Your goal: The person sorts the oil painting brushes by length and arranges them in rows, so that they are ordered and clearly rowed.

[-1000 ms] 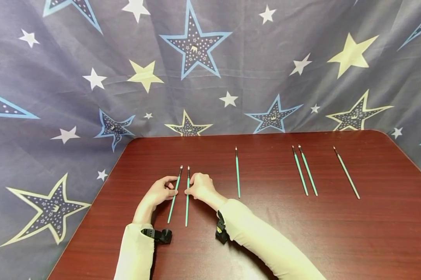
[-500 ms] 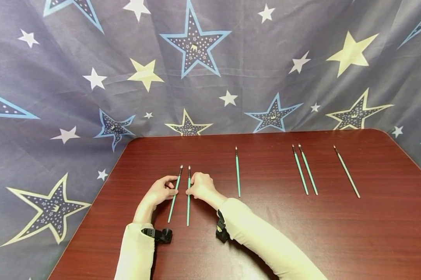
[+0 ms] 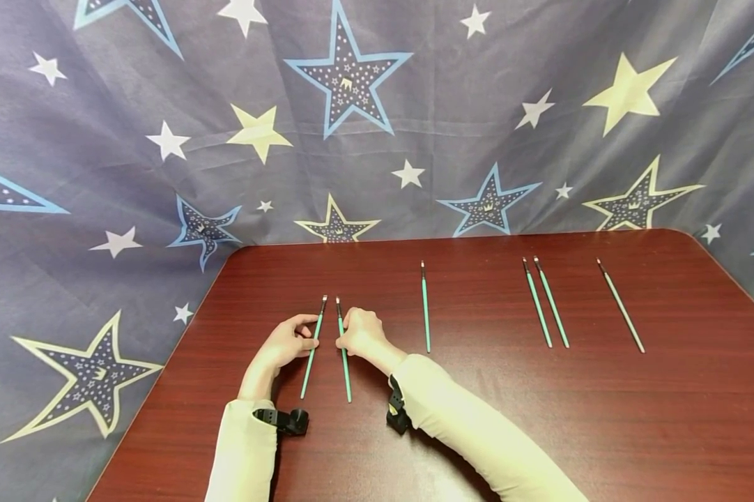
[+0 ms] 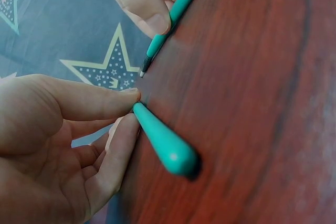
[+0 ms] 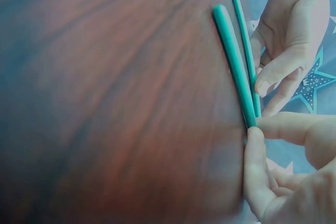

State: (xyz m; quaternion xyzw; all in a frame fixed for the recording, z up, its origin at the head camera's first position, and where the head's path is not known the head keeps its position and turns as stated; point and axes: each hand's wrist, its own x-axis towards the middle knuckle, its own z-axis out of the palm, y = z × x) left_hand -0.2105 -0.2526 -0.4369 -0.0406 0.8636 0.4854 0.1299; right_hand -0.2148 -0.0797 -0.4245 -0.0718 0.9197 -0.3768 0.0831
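Two paintbrushes with turquoise handles lie on the table at the left, bristles pointing away. My left hand pinches the left paintbrush between thumb and fingers; the left wrist view shows that handle's rounded end close up. Just to the right, my right hand pinches the other paintbrush near mid-handle. That brush's lower end angles to the right, so the pair spreads apart toward me. In the right wrist view, thumb and finger meet on the nearer handle, and the left hand shows behind.
Right of my hands, a single paintbrush lies on the dark red table. Farther right are a close pair, one brush beside another, and a paler brush. A star-patterned cloth hangs behind the table.
The right hand's paintbrush has pivoted, its lower end swinging right while its bristle end stays nearly in place. The right hand has shifted slightly right. The left hand holds still.
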